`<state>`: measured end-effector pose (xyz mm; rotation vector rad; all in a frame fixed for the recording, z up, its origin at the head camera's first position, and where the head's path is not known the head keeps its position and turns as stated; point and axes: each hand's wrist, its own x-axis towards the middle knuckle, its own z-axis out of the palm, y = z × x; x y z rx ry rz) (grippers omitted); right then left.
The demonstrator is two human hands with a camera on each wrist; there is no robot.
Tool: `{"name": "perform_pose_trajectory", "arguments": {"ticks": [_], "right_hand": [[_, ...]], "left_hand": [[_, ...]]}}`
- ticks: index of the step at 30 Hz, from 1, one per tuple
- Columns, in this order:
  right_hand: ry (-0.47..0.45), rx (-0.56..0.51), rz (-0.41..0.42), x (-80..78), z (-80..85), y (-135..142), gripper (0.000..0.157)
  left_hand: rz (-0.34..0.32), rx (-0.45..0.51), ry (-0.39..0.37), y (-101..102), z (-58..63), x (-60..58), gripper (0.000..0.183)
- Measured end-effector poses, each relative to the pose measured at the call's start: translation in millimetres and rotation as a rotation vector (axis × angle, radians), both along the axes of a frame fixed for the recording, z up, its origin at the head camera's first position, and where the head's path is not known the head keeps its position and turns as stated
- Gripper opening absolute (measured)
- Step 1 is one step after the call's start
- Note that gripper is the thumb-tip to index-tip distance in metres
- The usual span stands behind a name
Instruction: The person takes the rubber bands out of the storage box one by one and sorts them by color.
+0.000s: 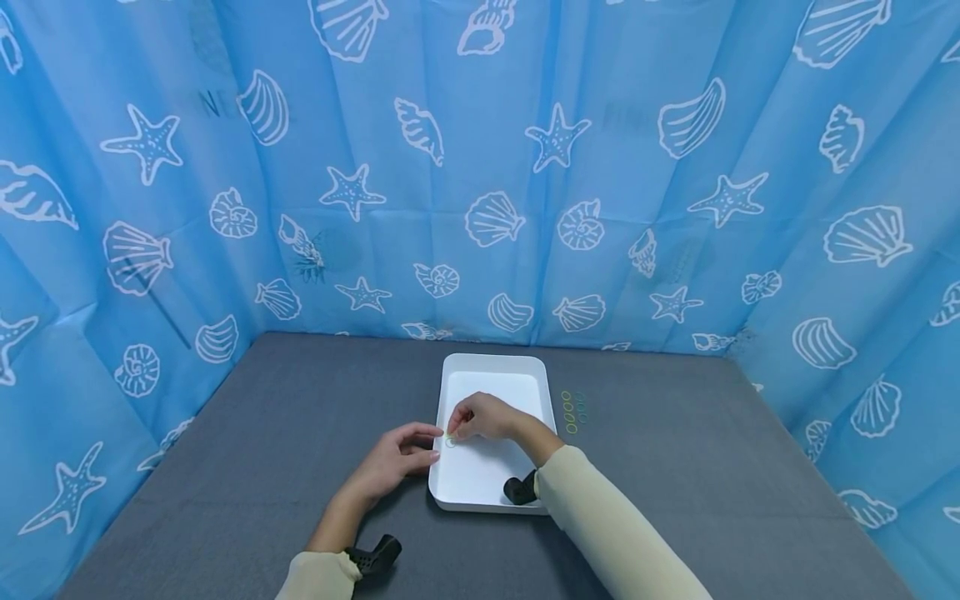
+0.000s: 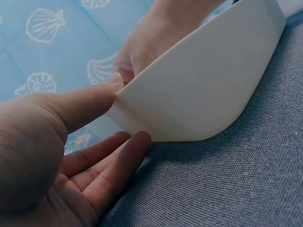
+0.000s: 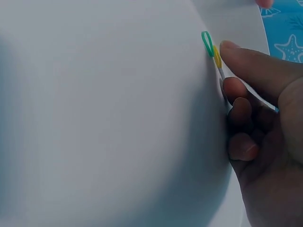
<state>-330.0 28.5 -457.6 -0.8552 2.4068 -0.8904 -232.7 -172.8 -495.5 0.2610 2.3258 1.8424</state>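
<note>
A shallow white tray (image 1: 491,498) lies on the grey table. At its left side my left hand (image 1: 393,458) holds the wall, with the thumb at the rim and the fingertips low on the outer face, as the left wrist view shows. My right hand (image 1: 480,417) reaches over the tray to the inner left side, fingers curled. Its thumb and index finger pinch at a small yellow rubber band (image 3: 217,56). Just beyond the fingertips is a green rubber band (image 3: 207,43), overlapping the yellow one in the right wrist view.
Right of the tray, several yellow rubber bands (image 1: 569,408) lie in a column on the grey table (image 1: 675,467), beside green rubber bands (image 1: 582,408). A blue curtain (image 1: 480,167) with white shells and starfish surrounds the table at the back and sides.
</note>
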Motion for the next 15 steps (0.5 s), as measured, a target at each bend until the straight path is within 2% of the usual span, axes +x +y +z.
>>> {"name": "perform_pose_trajectory", "arguments": {"ticks": [7, 15], "right_hand": [[-0.014, -0.023, 0.068, -0.6, 2.0, -0.5, 0.015], [-0.001, 0.033, 0.071, 0.2, 4.8, -2.7, 0.012]], "left_hand": [[0.002, -0.001, 0.001, -0.3, 0.9, 0.4, 0.036], [-0.005, -0.008, 0.002, 0.2, 1.5, 0.6, 0.036]]}}
